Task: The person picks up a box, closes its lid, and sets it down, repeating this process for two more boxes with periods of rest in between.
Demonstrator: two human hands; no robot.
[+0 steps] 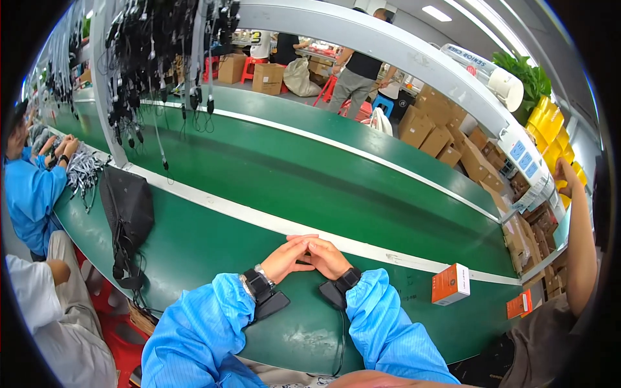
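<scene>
My left hand [281,261] and right hand [330,259] are just touching, fingers straight, nothing visible in them; orange box [446,287] sits toward the table's [194,239] right end, nearer my right.

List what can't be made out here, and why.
All in the head view:
Left hand and right hand: palms hidden by their own backs.
Black bag: contents hidden by its fabric.
Box: interior hidden by its walls.
Hanging cables: too small and overlapped to count.
Person at right: head cut off by the picture's edge.
</scene>
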